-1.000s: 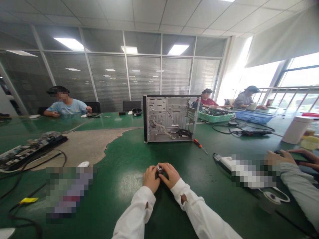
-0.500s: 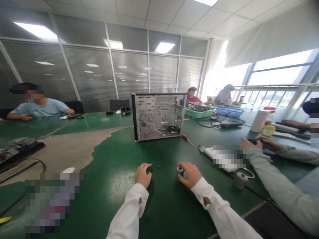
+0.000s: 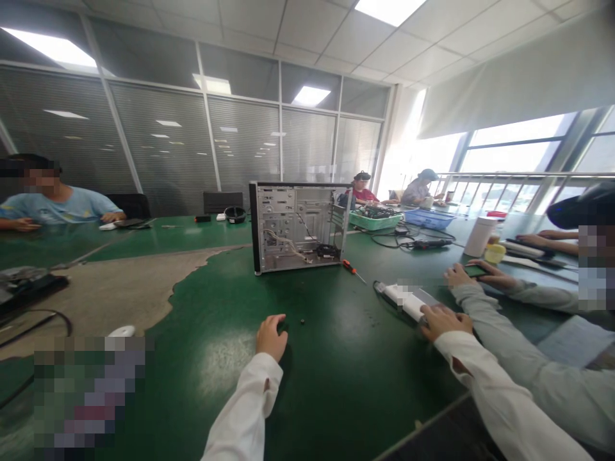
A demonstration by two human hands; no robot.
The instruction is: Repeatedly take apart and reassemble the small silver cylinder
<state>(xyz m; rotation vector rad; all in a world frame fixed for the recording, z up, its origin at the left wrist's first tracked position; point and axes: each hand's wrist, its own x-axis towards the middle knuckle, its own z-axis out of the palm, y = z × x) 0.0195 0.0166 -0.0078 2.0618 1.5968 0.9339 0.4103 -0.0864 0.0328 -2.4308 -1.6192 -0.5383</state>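
Observation:
My left hand (image 3: 271, 337) rests on the green table with its fingers curved and the thumb apart from them, holding nothing. Just to its right lies a tiny dark part (image 3: 302, 321), too small to name. My right hand (image 3: 444, 321) is far to the right, by the near end of a white power strip (image 3: 406, 302). Its fingers are bent downward, and what is under them is hidden. Ahead stands an open computer case (image 3: 300, 227), its side panel off, with cables and a black fan inside. A screwdriver (image 3: 353, 270) with an orange handle lies at its right corner.
Close on the right, a co-worker's hands (image 3: 468, 275) hold a phone. A white bottle (image 3: 479, 237) stands beyond them. Green (image 3: 377, 221) and blue (image 3: 427, 219) baskets sit at the back. A bare patch (image 3: 120, 282) shows on the table at left.
My right hand has moved right, from beside the tiny part to the power strip; the small metal cylinder it held no longer shows. My left hand has hardly moved. The view has turned slightly right.

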